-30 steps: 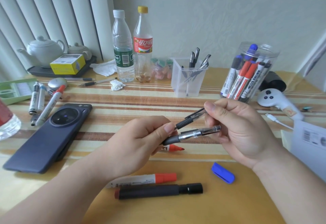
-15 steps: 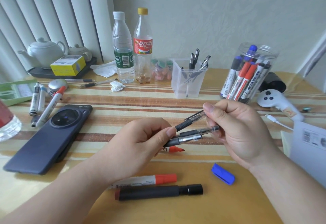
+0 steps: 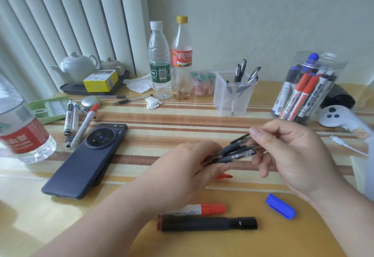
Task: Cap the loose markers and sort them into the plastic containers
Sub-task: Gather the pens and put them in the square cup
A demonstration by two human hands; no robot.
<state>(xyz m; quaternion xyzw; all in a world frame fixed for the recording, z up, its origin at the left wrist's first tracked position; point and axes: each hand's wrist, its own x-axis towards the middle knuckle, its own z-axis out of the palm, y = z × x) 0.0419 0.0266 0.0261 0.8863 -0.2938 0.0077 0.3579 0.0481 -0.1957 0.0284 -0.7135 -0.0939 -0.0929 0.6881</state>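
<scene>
Both hands are on a small bunch of pens [image 3: 236, 151], up off the table [image 3: 121, 226]. The left hand [image 3: 190, 167] is curled round one end and the right hand [image 3: 293, 155] pinches the other. Under them lie a red marker [image 3: 202, 209], a black marker [image 3: 206, 223] and a blue cap [image 3: 280, 209]. The cup [image 3: 232, 98] and jar [image 3: 315, 68] stand further back.

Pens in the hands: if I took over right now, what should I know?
Left hand grips a bundle of black pens; right hand pinches their far ends.
Done: square cup holds other pens; round jar holds capped markers.
Left: drop the bundle in the cup; red marker, black marker, blue cap, an uncapped red tip and markers at far left lie loose.
</scene>
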